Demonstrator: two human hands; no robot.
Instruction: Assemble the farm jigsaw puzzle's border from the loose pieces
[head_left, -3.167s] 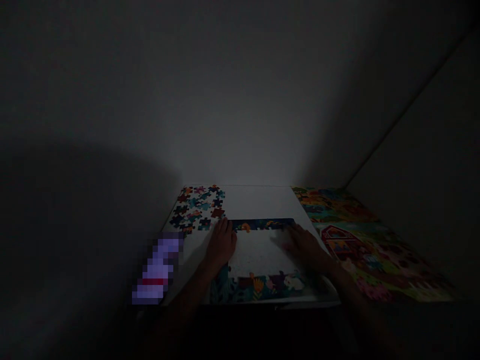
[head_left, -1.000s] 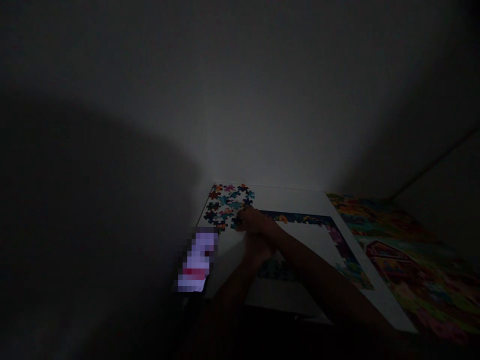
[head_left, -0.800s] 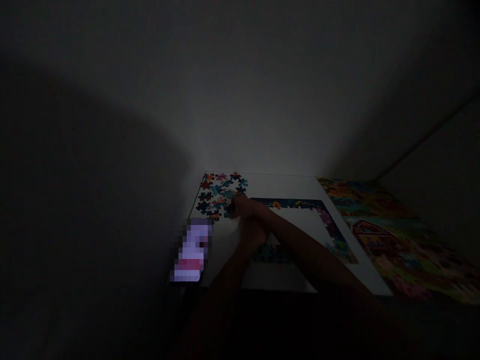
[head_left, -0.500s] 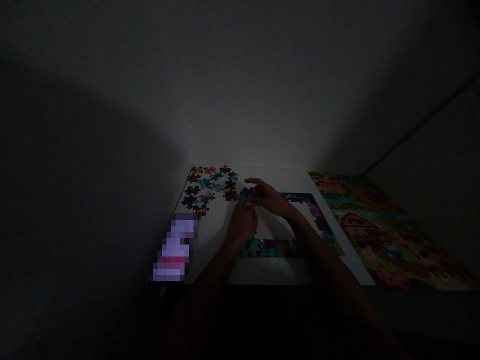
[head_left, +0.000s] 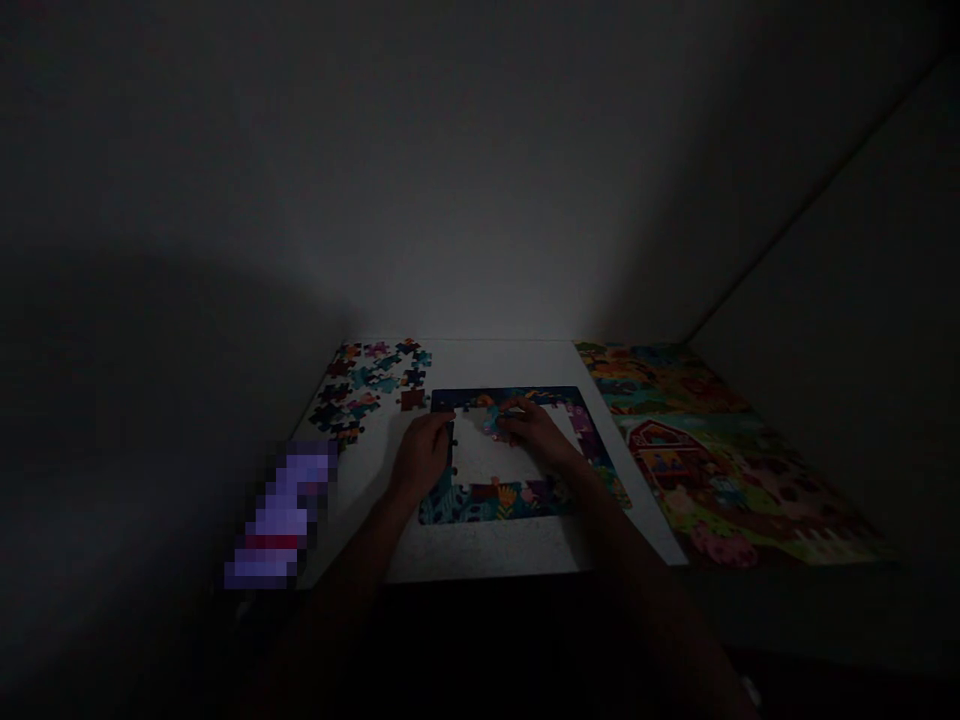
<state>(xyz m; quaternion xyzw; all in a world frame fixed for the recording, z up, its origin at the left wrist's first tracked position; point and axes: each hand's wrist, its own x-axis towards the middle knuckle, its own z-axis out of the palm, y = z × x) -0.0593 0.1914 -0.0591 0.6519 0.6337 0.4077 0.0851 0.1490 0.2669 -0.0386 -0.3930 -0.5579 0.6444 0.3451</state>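
My right hand point(head_left: 536, 432) pinches a blue jigsaw piece point(head_left: 491, 422) at its fingertips, near the puzzle border's point(head_left: 466, 503) far side. My left hand point(head_left: 421, 455) rests at the left side; its grip I cannot tell.

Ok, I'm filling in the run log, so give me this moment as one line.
left hand: at puzzle border's left side | right hand: pinching blue piece near far side | loose pieces: far left

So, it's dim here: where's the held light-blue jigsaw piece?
Just below the head view's centre, the light-blue jigsaw piece is in the right hand, near the jigsaw border's far side.
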